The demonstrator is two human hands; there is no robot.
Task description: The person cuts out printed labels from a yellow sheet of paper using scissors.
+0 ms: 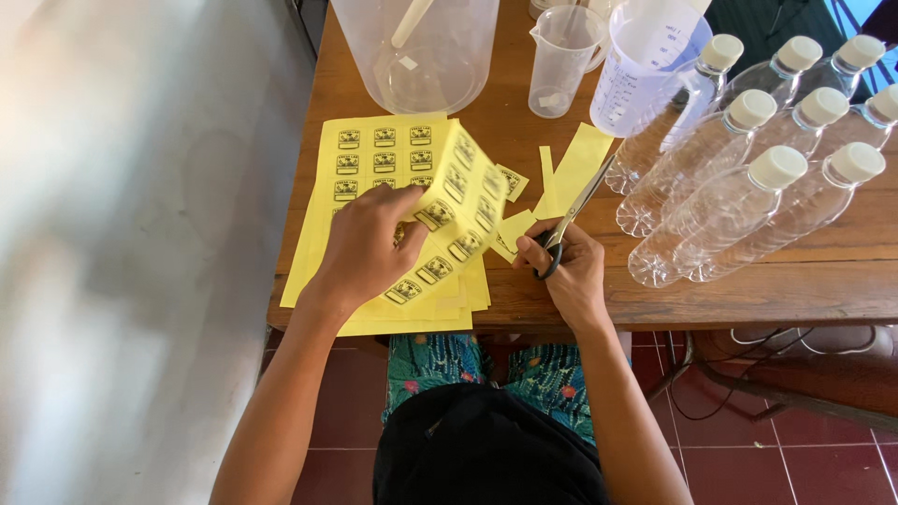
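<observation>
Right, from your head camera: your left hand (363, 245) grips a yellow label sheet (456, 217), lifted and curled off the stack (374, 159) lying flat on the wooden table (748, 299). Your fingers (404, 198) are clamped on the sheet's near edge, thumb side hidden under the paper, with the sheet fanning up and to the right of them. Your right hand (569, 271) is closed through the handles of the scissors (572, 213); the blades are barely parted, pointing up and away toward cut yellow strips (572, 166). Small cut labels (513, 229) lie just beside the scissor hand. Clear capped bottles (739, 187) lie on their sides to the right; jugs (645, 56) and a bucket (416, 51) stand at the far edge.
</observation>
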